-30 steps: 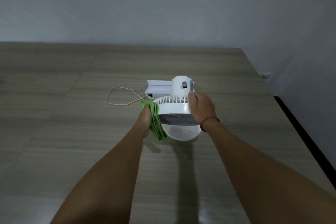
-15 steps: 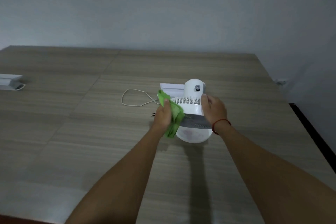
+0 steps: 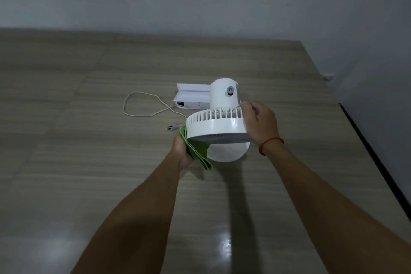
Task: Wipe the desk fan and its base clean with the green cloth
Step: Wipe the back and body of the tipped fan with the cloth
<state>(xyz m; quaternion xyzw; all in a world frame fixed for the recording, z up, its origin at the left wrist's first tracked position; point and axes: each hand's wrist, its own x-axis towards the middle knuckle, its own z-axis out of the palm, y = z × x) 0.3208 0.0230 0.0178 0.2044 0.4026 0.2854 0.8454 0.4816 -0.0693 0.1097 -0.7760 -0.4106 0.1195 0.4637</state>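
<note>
A white desk fan (image 3: pixel 216 125) stands on the wooden table, its round head tilted face-down over a round white base (image 3: pixel 229 151). My right hand (image 3: pixel 259 121) grips the right rim of the fan head. In my left hand (image 3: pixel 182 151) is the folded green cloth (image 3: pixel 196 151), pressed against the lower left edge of the fan head, partly under it. The fan's motor housing (image 3: pixel 224 95) with a grey knob points away from me.
A white cord (image 3: pixel 144 109) loops on the table to the left of the fan, ending in a plug (image 3: pixel 172 127). A white box-like object (image 3: pixel 192 97) lies just behind the fan. The table's right edge (image 3: pixel 364 140) meets a dark gap by the wall.
My left hand with the cloth slid from the upper left rim of the fan head down to its lower left edge. My right hand stayed on the right rim.
</note>
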